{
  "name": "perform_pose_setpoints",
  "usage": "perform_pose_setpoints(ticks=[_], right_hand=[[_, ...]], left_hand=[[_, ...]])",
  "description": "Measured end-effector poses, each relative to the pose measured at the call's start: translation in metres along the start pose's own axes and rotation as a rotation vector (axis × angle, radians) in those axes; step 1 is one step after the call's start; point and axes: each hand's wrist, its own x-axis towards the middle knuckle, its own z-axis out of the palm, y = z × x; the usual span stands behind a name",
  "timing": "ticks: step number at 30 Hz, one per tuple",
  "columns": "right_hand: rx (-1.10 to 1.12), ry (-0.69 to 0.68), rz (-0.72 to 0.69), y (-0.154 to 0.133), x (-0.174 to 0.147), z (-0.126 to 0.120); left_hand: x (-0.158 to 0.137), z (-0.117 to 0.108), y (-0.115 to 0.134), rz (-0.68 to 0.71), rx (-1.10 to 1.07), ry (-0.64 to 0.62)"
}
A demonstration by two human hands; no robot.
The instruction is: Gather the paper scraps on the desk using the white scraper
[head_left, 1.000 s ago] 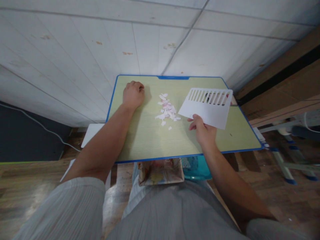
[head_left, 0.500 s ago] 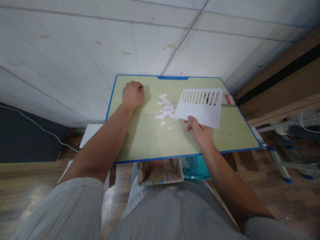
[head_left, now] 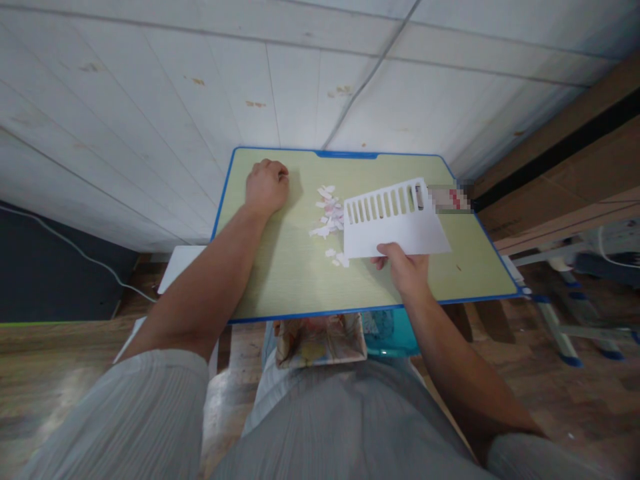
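My right hand (head_left: 407,272) pinches the lower edge of a white sheet (head_left: 395,232), thumb on top, fingers partly hidden beneath. A row of long slots runs along the sheet's far side. Its left edge meets a loose pile of white and pinkish paper scraps (head_left: 330,213); a few scraps lie by its near left corner. On the far left of the table rests my left hand (head_left: 267,187), its fingers curled in. Whatever those fingers may hold is hidden.
The pale green table (head_left: 295,280) has a blue rim and stands against a white panelled wall (head_left: 225,80). Below its front edge are a patterned open box (head_left: 323,350) and a turquoise container (head_left: 393,337). Cardboard boxes (head_left: 555,173) stand at the right.
My right hand has turned the sheet and brought its left edge nearer to me, against the scraps. Some scraps have shifted towards me. My left hand stays in place.
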Motion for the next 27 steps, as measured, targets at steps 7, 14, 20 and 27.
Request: perform_pose_setpoints(ticks=[7, 14, 20, 27], right_hand=[[0.008, 0.045, -0.018, -0.006, -0.002, 0.0], [-0.141, 0.057, 0.014, -0.01, -0.014, -0.005], [-0.145, 0.079, 0.011, -0.014, -0.022, -0.01], [-0.079, 0.021, -0.013, -0.011, -0.035, -0.024]], left_hand=[[0.004, 0.007, -0.006, 0.004, -0.08, 0.061], [0.004, 0.005, -0.005, 0.007, -0.049, 0.053], [0.004, 0.005, -0.004, 0.0, -0.049, 0.06], [0.002, 0.002, 0.003, -0.039, -0.057, 0.025]])
